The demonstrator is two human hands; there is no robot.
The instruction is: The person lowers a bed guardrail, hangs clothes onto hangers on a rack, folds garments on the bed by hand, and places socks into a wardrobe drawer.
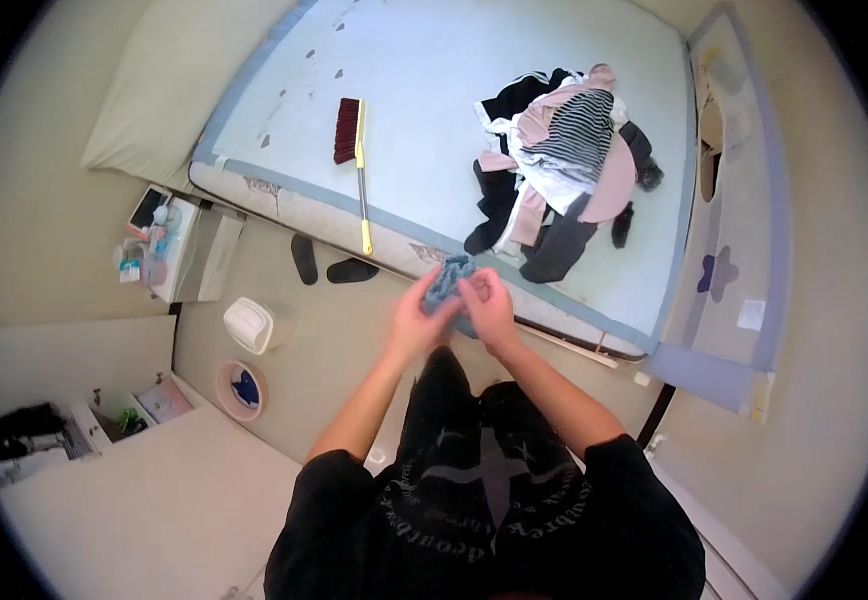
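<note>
A crumpled blue-grey cloth is bunched up between both hands, just in front of the bed's near edge. My left hand wraps round its left side. My right hand pinches it from the right, thumb and fingers together. Its exact kind is hard to make out because it is folded and partly covered. Beyond the hands, on the bed, lies a heap of clothes in black, white, pink and stripes. A bed brush with dark red bristles and a yellow handle rests left of the heap.
Dark slippers lie on the floor beside the bed. A white bin and a pink basket with dark blue cloth inside stand to the left. A small bedside cabinet holds several items. A mesh bed rail runs along the right.
</note>
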